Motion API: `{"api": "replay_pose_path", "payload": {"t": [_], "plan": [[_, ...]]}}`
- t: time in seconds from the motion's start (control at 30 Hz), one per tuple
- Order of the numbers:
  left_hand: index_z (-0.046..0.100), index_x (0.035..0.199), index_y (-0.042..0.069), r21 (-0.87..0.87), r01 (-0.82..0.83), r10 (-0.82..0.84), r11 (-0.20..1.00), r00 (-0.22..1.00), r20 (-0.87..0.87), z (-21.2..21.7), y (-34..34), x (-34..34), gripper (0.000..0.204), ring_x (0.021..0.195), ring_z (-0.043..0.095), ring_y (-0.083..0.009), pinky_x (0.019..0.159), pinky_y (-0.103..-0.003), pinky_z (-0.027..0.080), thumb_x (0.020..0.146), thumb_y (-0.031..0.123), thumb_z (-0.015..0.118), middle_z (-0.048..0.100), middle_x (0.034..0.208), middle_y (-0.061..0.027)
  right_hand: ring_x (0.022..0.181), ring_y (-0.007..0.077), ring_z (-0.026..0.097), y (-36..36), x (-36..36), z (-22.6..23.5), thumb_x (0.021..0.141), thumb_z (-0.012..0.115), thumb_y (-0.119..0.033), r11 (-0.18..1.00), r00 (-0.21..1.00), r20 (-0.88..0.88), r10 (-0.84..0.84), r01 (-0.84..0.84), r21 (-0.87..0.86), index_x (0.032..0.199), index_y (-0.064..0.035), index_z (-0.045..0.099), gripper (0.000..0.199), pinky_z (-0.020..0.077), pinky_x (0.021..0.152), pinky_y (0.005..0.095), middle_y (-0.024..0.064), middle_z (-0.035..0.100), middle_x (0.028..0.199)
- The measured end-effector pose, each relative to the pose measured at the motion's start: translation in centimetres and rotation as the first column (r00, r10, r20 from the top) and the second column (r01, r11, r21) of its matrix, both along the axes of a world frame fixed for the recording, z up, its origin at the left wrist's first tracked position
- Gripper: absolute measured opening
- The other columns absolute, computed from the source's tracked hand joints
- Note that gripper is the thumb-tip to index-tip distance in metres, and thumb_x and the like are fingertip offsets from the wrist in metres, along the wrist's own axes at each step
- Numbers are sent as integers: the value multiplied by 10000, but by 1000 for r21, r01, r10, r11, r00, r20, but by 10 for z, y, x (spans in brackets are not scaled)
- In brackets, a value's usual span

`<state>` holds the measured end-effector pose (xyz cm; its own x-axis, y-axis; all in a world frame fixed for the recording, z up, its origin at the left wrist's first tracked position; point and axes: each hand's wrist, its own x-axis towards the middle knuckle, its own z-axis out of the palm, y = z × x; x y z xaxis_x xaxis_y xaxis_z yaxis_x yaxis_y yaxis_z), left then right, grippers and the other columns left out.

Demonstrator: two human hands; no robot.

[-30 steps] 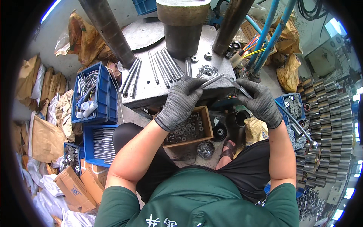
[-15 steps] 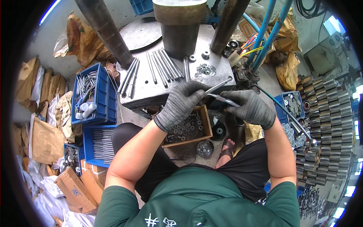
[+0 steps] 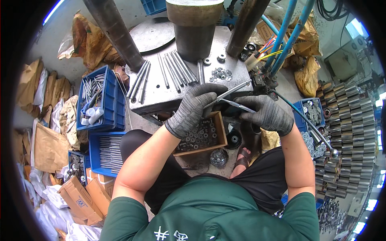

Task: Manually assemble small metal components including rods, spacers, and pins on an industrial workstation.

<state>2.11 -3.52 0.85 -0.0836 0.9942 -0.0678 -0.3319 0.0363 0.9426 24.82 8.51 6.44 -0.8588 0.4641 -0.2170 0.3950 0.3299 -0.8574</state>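
My left hand (image 3: pixel 192 105), in a grey knit glove, is closed around a shiny metal rod (image 3: pixel 238 88). The rod slants up and to the right, its far end above the press table's front edge. In my right hand (image 3: pixel 268 114), gloved alike, is a slim silver hand tool with a thin bent tip (image 3: pixel 240 106). That tip is close against the rod's side near my left fingers; whether it touches, I cannot tell. Beneath my hands stands an open wooden box (image 3: pixel 219 129) holding small metal rings.
Ahead, the metal press table (image 3: pixel 161 98) carries several loose rods (image 3: pixel 173 72), small nuts (image 3: pixel 220 74) and the thick press ram (image 3: pixel 195 36). Blue crates (image 3: pixel 102 116) of parts stand left, with a blue tray of rods (image 3: pixel 110 152). Stacked metal tubes (image 3: pixel 348 136) fill the right side.
The rod's far end has shifted slightly up and to the right, and its lower end now shows past my left fingers. The tool's bent tip shows more clearly beside the rod.
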Motion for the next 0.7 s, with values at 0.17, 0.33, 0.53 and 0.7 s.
{"api": "replay_pose_path", "payload": {"t": [0.17,0.33,0.53,0.7], "plan": [[620,1257,-54,-7,-13,14,1000,993,118,1,-2,2,346,468,439,-42,445,-180,353,953,81,523,634,756,-24,997,120,664,-5,-5,1,832,740,-44,1000,1000,-1,5,-5,-11,1310,27,619,498,545,906,304,119,740,1098],[562,1289,-97,-26,24,-12,999,927,375,2,-2,2,413,449,439,-57,436,-192,370,915,49,468,655,786,-74,947,108,660,-3,-5,-6,836,751,-59,999,999,-31,18,-19,-27,1327,6,616,513,551,867,295,104,744,1056],[501,1336,-107,32,125,-122,992,831,542,-2,-2,-4,464,442,432,-62,438,-197,385,903,56,461,682,879,-137,854,98,645,-5,-10,-6,836,737,-42,996,999,26,25,-23,-87,1362,-17,597,545,557,799,286,68,733,963],[473,1360,-104,47,109,-114,993,760,639,-1,2,-4,486,437,431,-63,431,-196,399,898,49,471,688,1050,-236,904,113,650,-1,-13,-29,849,724,-68,887,962,-208,175,-63,457,1399,-58,567,573,554,819,325,56,707,1044]]}}
